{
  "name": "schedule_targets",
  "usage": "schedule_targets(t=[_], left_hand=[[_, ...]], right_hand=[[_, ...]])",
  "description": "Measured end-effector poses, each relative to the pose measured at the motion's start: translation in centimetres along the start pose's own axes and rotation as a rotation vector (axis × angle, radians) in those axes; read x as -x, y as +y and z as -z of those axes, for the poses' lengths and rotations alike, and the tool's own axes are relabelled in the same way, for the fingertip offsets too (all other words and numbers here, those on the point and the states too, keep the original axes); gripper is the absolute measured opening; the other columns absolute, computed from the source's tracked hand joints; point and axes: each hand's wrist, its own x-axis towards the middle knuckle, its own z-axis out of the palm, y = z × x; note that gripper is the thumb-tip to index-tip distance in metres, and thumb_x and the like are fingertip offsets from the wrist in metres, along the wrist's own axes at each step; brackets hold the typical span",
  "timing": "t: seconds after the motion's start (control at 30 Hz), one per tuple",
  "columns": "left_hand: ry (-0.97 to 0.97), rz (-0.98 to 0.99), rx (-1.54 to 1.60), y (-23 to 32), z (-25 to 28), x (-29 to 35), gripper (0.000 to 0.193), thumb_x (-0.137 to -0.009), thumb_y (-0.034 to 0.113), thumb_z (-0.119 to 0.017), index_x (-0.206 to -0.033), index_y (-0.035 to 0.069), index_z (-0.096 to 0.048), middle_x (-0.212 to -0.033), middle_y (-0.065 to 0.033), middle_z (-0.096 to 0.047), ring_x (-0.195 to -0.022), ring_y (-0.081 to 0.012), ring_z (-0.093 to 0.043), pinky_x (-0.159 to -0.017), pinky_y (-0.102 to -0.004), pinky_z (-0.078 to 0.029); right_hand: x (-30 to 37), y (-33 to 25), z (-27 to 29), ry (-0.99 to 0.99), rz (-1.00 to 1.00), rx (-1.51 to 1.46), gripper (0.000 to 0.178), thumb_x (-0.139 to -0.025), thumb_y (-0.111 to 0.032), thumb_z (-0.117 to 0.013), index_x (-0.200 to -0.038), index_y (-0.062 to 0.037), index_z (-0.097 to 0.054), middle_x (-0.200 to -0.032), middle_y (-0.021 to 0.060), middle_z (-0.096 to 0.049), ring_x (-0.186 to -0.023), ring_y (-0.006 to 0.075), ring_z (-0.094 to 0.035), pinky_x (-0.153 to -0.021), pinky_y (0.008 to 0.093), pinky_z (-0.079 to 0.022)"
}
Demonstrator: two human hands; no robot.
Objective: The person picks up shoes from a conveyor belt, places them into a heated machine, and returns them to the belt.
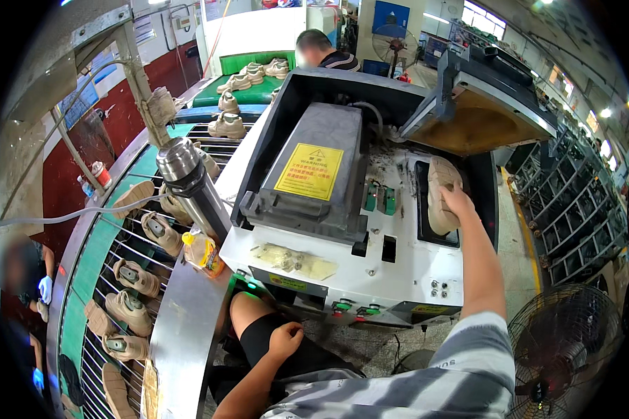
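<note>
My right hand [456, 201] is closed round the side of a beige shoe [438, 188], thumb and fingers gripping its edge. The shoe lies lengthwise over a dark rectangular recess [426, 234] at the right of a white and grey machine [398, 262]. Above it, the machine's hinged lid [468, 133] is raised, with a brown, worn underside. My left hand [286, 340] rests on my thigh, fingers curled in and nothing visible in them. Between the recess and the grey housing [321, 140] sit small green switches [379, 198].
On the left, a curved roller conveyor [108, 255] carries several beige shoes [136, 276] and loose soles. A steel flask [189, 181] and a yellow-orange bottle [203, 253] stand beside the machine. A floor fan [566, 349] is at right, near metal racks [573, 195]. Other people work beyond.
</note>
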Motion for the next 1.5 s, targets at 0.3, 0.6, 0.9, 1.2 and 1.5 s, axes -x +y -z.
schedule_targets(t=[0.3, 0.6, 0.9, 1.2, 1.5], left_hand=[[-0.624, -0.195, -0.015, 7.2, -8.0, -3.1, 0.027, -0.086, 0.028, -0.057, -0.098, 0.005, -0.067, -0.092, -0.0163, -0.068, -0.086, -0.0326, -0.065, -0.076, -0.0397, -0.051], [-0.623, -0.333, 0.170, 8.1, -13.1, -5.2, 0.023, -0.081, 0.016, -0.056, -0.095, 0.003, -0.068, -0.094, -0.0157, -0.068, -0.088, -0.0300, -0.065, -0.077, -0.0399, -0.049], [0.312, -0.182, 0.586, -2.9, 17.4, 2.3, 0.015, -0.090, 0.014, -0.059, -0.092, 0.001, -0.066, -0.092, -0.0055, -0.068, -0.086, -0.0150, -0.063, -0.080, -0.0295, -0.049], [1.532, 0.287, -0.034, -18.1, 42.5, 17.2, 0.046, -0.076, 0.006, -0.068, -0.119, 0.005, -0.052, -0.121, -0.0063, -0.051, -0.115, -0.0191, -0.047, -0.102, -0.0357, -0.032], [1.352, 0.668, 0.149, -26.8, 50.3, 13.9, 0.087, -0.061, 0.017, -0.073, -0.137, 0.000, -0.035, -0.140, -0.0222, -0.037, -0.135, -0.0337, -0.032, -0.112, -0.0420, -0.022]], right_hand=[[22.7, 20.9, -9.8, 0.933, 0.088, -0.640, 0.013, -0.087, -0.008, -0.060, -0.084, 0.0015, -0.052, -0.079, 0.0092, -0.052, -0.076, 0.0264, -0.051, -0.071, 0.0369, -0.042], [28.9, 35.4, -21.6, 0.330, -0.348, -1.344, 0.021, -0.087, -0.028, -0.057, -0.086, -0.0063, -0.058, -0.076, 0.0105, -0.055, -0.067, 0.0197, -0.050, -0.065, 0.0363, -0.043], [48.8, -8.7, -27.1, -0.873, 0.633, -0.796, 0.009, -0.076, -0.005, -0.065, -0.077, -0.0030, -0.056, -0.072, 0.0029, -0.054, -0.066, 0.0103, -0.051, -0.061, 0.0259, -0.043], [56.0, -59.9, -47.1, -0.862, 0.398, -1.567, 0.002, -0.088, -0.009, -0.054, -0.088, -0.0081, -0.053, -0.071, -0.0009, -0.050, -0.063, 0.0088, -0.046, -0.059, 0.0226, -0.036], [39.5, -88.6, -64.4, -0.182, 0.838, -0.663, 0.054, -0.076, -0.031, -0.066, -0.117, 0.0017, -0.055, -0.102, 0.0129, -0.061, -0.091, 0.0240, -0.058, -0.084, 0.0338, -0.046]])
